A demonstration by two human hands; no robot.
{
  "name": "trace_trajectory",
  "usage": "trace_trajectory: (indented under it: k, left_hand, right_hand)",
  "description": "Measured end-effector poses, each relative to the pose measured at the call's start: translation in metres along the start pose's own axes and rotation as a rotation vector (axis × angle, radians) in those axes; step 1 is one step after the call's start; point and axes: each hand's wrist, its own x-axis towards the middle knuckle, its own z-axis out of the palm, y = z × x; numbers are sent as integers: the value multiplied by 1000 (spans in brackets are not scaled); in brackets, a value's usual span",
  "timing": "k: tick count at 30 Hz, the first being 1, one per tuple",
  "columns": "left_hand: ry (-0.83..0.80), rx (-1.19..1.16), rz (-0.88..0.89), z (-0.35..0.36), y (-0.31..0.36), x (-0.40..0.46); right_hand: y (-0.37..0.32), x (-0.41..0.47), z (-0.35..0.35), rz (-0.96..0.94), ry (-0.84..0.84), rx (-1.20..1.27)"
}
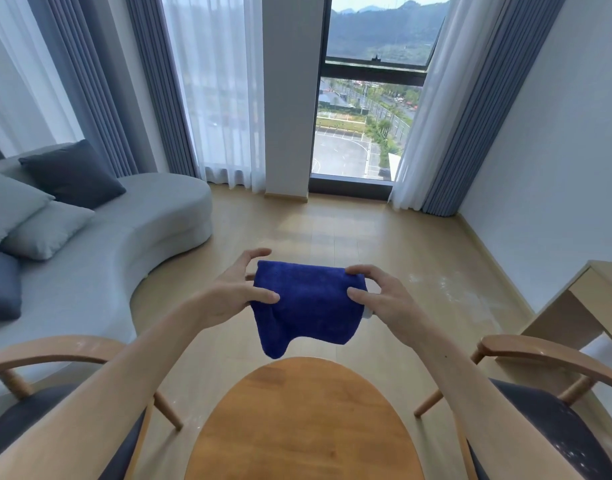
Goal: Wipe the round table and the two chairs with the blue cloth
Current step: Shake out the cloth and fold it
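Observation:
A folded blue cloth (308, 306) hangs in the air above the far edge of the round wooden table (304, 424). My left hand (235, 292) pinches its left edge with thumb and fingers. My right hand (380, 296) pinches its right edge the same way. A wooden armchair with a dark seat (37, 403) stands left of the table. A second matching chair (547, 417) stands to the right, its seat flecked with pale specks.
A curved grey sofa (131, 237) with several cushions fills the left side. A light wooden desk (581, 306) stands against the right wall. Curtains and a tall window (363, 116) lie ahead, with bare wooden floor between.

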Motion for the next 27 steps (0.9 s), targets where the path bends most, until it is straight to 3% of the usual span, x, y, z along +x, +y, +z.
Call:
trace_trajectory:
  k: [5, 9, 14, 20, 24, 27]
  left_hand:
    - [0, 213, 114, 2, 2, -2]
    - [66, 242, 130, 7, 0, -4]
    - [-17, 327, 89, 2, 0, -9]
    - [192, 619, 221, -2, -9, -5]
    - [238, 576, 197, -10, -17, -11]
    - [213, 309, 104, -13, -24, -16]
  right_hand:
    - [-1, 2, 2, -11, 38, 76]
    - [-2, -1, 1, 37, -5, 101]
    - [0, -4, 1, 14, -36, -153]
    - [2, -2, 9, -131, 95, -334]
    - [2, -6, 20, -83, 121, -250]
    - [-2, -10, 35, 5, 102, -135]
